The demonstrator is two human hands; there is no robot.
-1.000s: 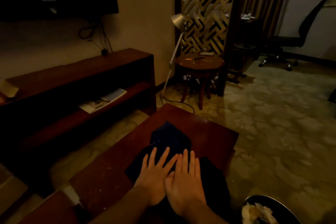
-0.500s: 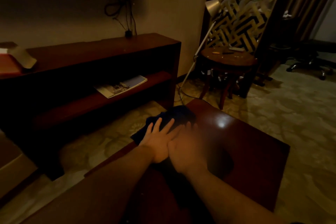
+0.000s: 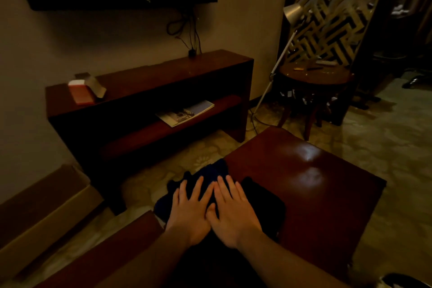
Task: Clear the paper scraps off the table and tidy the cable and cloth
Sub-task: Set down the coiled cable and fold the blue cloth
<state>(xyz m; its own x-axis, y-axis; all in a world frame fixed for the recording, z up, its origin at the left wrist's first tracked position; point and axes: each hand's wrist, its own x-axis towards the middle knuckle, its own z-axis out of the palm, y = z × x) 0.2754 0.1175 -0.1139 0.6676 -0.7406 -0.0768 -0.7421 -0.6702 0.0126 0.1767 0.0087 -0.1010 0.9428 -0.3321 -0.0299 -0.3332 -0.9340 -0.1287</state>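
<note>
Pressing flat with straight fingers, left hand [image 3: 189, 214] and right hand [image 3: 233, 215] cover one dark cloth [image 3: 264, 206].

Single head-worn wide-angle view, aimed forward and down from above and behind the left hand [image 3: 189, 213] and right hand [image 3: 233, 215]. Close in, forearms cut off by the bottom edge. Facing past both hands toward a low console [image 3: 163, 72], floor lamp [image 3: 292, 13] farther off, up-right of the right hand.

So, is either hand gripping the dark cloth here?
No: left hand and right hand both lie flat, fingers straight, on the dark cloth.
</note>
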